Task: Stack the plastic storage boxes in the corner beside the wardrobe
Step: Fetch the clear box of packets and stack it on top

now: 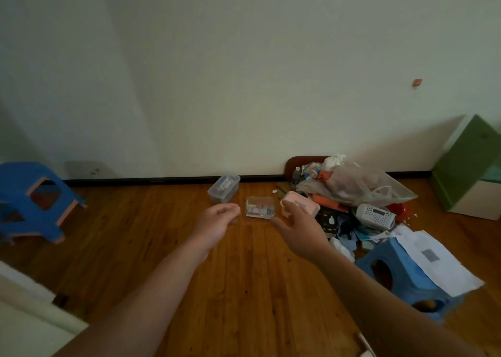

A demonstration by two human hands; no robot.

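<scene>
Three small plastic boxes sit on the wooden floor near the wall. A clear lidded box [224,189] stands closest to the skirting. A smaller clear box [259,206] with small items inside lies in front of it. A pink box [303,204] rests to its right against a pile of clutter. My left hand [219,219] hovers just left of the smaller clear box, fingers loosely curled, holding nothing. My right hand [299,227] reaches out with spread fingers in front of the pink box and partly covers it; I cannot tell whether it touches.
A clutter pile with a mesh bag [355,184] and a white basket [375,215] lies at the right. A blue stool [401,272] with papers on it stands near right; another blue stool [32,199] at left. A green cabinet [469,166] stands far right.
</scene>
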